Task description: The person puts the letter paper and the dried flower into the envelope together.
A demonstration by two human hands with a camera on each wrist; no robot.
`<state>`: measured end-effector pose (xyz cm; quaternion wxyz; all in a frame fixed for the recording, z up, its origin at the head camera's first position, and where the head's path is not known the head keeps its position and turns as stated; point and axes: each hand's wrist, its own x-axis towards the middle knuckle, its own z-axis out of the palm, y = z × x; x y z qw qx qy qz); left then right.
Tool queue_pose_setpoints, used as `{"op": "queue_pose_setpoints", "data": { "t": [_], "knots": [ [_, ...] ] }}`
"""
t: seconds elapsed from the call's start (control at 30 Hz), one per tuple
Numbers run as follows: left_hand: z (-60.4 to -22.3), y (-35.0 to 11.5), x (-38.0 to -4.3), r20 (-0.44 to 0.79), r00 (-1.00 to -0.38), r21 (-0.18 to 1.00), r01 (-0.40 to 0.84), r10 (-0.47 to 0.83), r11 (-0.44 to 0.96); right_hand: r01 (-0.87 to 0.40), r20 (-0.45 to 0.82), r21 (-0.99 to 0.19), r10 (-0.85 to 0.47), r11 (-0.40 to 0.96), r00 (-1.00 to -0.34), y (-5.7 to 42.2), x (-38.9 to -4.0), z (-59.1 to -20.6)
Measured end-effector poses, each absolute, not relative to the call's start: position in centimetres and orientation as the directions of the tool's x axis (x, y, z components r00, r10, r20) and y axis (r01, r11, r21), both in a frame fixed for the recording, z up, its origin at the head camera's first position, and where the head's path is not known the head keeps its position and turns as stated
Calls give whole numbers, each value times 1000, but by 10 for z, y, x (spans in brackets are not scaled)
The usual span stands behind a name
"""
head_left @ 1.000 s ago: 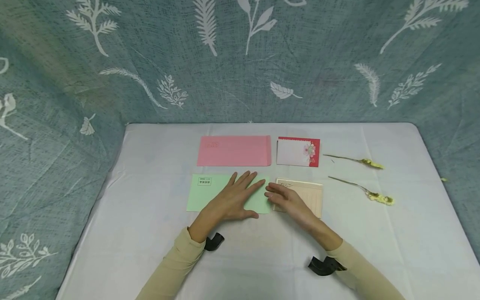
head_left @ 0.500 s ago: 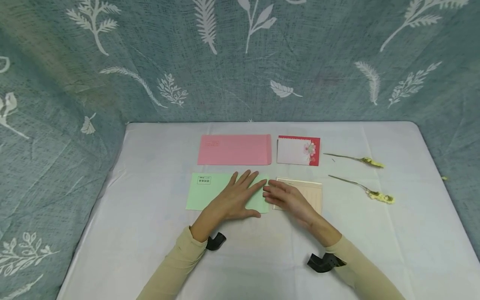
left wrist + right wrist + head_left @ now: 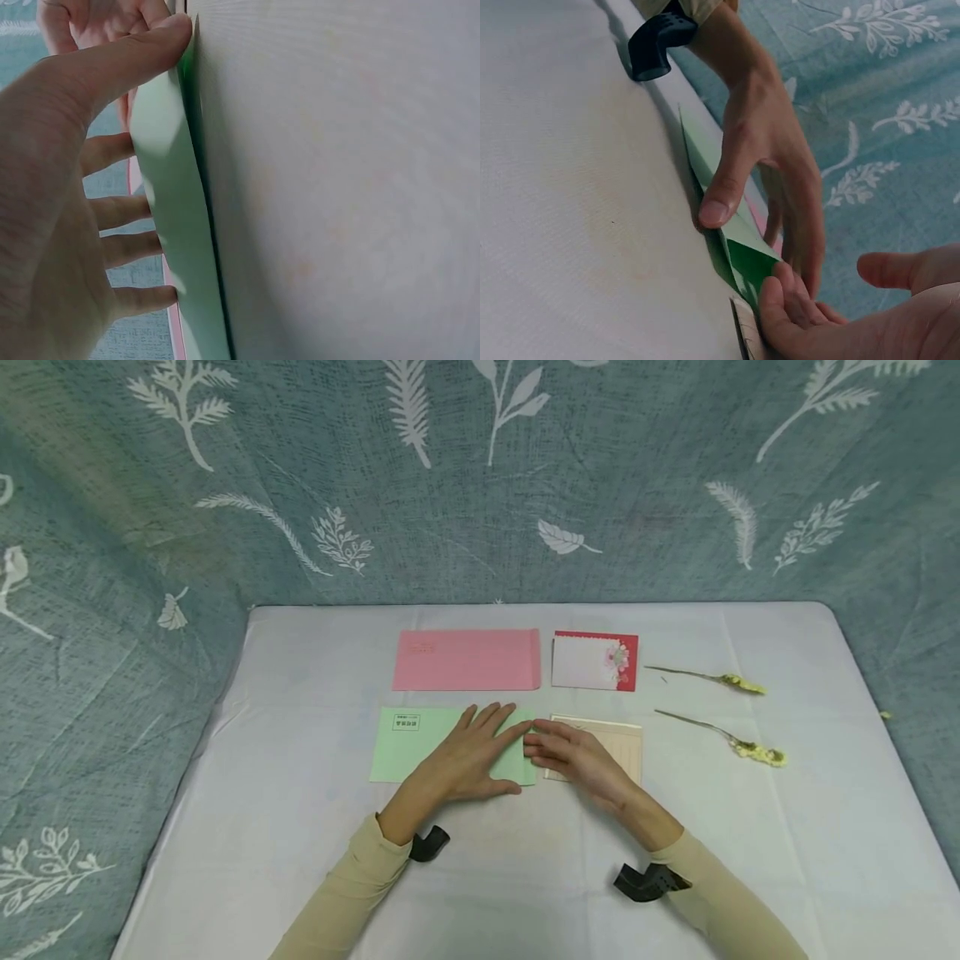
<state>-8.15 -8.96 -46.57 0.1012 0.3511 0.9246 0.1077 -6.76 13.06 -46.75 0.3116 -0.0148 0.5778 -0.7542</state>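
and here's the left hand (image 3: 467,764), fingers spread wide and straight, laid over the right half of a flat, pale green rectangular paper envelope (image 3: 435,731), its thumb out at the envelope's near long edge. the envelope sits mid-table, long sides running with the far edge of the white-covered table (image 3: 300,877). so it's beneath the left hand and immediately left of the right hand (image 3: 581,764), whose fingers, close together and nearly straight, touch its right end; nothing is gripped there, and the thumb stands clear. in the right wrist view that end lifts, showing darker green inside! a cream rectangular paper card (image 3: 622,747) lies just right of the envelope, partly hidden under the right hand. towards the far edge, a pink rectangular paper envelope (image 3: 465,660), and beside it a red-bordered white card with pink flowers (image 3: 592,662). over towards the right edge, two thin brown stems with yellow flower heads: the farther stem (image 3: 708,677), the nearer stem (image 3: 723,735).
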Motion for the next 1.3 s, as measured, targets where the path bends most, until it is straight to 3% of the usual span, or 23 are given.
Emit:
{"op": "queue_pose_setpoints", "data": {
  "t": [0.53, 0.9, 1.3],
  "knots": [
    [-462, -90, -84, 18, -705, 229, 693, 709, 684, 421, -311, -897, -488, -132, -816, 134, -68, -464],
    [-465, -90, -86, 36, -712, 252, 685, 701, 683, 396, -294, -909, -476, -128, -829, 137, -68, -461],
    [-465, -89, -86, 38, -726, 260, 671, 687, 695, 229, -205, -973, -385, -18, -900, 161, -71, -454]
  ]
}}
